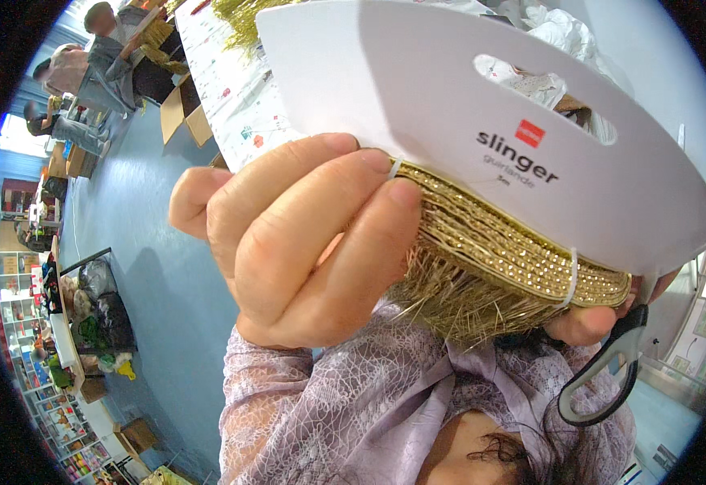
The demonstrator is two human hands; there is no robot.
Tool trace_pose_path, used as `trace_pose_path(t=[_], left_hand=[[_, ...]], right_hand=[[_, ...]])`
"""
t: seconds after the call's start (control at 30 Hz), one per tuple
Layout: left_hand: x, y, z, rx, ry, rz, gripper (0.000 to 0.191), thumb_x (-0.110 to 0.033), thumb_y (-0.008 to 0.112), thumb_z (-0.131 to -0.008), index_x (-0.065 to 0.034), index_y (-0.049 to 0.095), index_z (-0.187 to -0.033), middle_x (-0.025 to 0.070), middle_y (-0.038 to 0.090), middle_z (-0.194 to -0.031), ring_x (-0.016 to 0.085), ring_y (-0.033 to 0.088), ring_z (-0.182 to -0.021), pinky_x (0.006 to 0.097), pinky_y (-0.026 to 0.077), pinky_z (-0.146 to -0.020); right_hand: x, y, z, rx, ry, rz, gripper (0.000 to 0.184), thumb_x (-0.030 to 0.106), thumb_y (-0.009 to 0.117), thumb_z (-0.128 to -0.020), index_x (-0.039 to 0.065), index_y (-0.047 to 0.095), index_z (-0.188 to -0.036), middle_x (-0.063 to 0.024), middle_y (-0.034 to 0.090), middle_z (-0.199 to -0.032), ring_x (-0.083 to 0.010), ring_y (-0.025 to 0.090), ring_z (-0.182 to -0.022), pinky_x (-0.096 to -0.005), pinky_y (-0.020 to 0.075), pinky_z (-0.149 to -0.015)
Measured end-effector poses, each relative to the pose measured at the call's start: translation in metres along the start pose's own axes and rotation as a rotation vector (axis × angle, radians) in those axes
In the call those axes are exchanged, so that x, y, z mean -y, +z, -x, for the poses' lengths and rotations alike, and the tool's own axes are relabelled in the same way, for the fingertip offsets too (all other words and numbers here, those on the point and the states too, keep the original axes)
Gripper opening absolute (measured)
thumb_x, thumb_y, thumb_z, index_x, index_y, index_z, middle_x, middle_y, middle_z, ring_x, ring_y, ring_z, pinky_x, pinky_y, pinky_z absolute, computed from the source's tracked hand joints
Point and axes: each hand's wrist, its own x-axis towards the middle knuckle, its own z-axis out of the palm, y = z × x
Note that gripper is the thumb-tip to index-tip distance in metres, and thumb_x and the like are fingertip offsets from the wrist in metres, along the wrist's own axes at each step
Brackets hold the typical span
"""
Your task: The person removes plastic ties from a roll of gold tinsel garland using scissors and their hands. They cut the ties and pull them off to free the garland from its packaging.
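A folded gold tinsel garland hangs along the lower edge of a large white cardboard header with an oval handle slot and print. Two clear plastic ties loop round the bundle, one near each end. My left hand pinches the bundle and card edge at the left tie. At the right end, my right hand grips the garland and card; most of it is hidden behind them. Scissors with a black and grey handle hang beside it, their blades mostly hidden by the card.
Behind the card is a table with a printed white cover, bearing more gold tinsel and crumpled white plastic. An open cardboard box stands beside it. Several people work at the upper left. Shelves and black bags stand left.
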Motion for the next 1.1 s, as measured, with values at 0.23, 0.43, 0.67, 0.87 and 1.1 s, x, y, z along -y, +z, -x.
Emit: trace_pose_path(t=[0.23,0.43,0.67,0.87,1.1], left_hand=[[0.012,0.026,0.004,-0.267,0.062,0.148,0.037,-0.039,0.06,-0.092,-0.0061,0.056,-0.11,0.0135,0.06,-0.106,0.033,0.058,-0.104,0.0454,0.045,-0.096],[0.01,0.004,0.018,-0.046,-0.012,0.082,0.034,-0.041,0.058,-0.092,-0.0087,0.059,-0.105,0.0096,0.058,-0.102,0.029,0.055,-0.096,0.0443,0.045,-0.087],[0.004,-0.001,0.013,-0.073,-0.066,0.095,0.035,-0.044,0.065,-0.087,-0.0105,0.06,-0.092,0.0054,0.055,-0.095,0.026,0.053,-0.09,0.0421,0.045,-0.08],[0.007,0.004,0.013,-0.093,-0.05,0.204,0.035,-0.043,0.07,-0.083,-0.0102,0.059,-0.089,0.0061,0.055,-0.095,0.027,0.054,-0.088,0.0399,0.047,-0.075],[0.007,0.006,0.01,-0.122,0.044,0.217,0.029,-0.038,0.071,-0.082,-0.0117,0.059,-0.086,0.0062,0.058,-0.092,0.027,0.055,-0.087,0.0399,0.047,-0.073]], right_hand=[[-0.004,-0.005,0.003,-0.011,0.005,-0.004,0.107,0.047,0.076,-0.073,0.004,0.015,-0.15,-0.0126,0.042,-0.139,-0.0226,0.044,-0.124,-0.0386,0.0365,-0.104],[-0.005,-0.007,0.003,-0.01,0.001,-0.003,0.105,0.046,0.075,-0.074,0.003,0.016,-0.15,-0.0125,0.043,-0.138,-0.0225,0.044,-0.124,-0.0384,0.0366,-0.103],[-0.004,-0.005,0.003,-0.003,0.0,0.002,0.103,0.046,0.074,-0.075,0.003,0.016,-0.149,-0.0125,0.043,-0.138,-0.0224,0.045,-0.123,-0.0382,0.0366,-0.103],[-0.004,-0.009,0.004,-0.001,0.006,0.01,0.101,0.045,0.072,-0.076,0.003,0.017,-0.149,-0.0124,0.043,-0.137,-0.0223,0.045,-0.123,-0.038,0.0366,-0.103],[-0.004,-0.015,0.004,-0.004,0.012,0.01,0.099,0.045,0.071,-0.077,0.003,0.017,-0.149,-0.0124,0.043,-0.137,-0.0221,0.045,-0.122,-0.0378,0.0366,-0.103]])
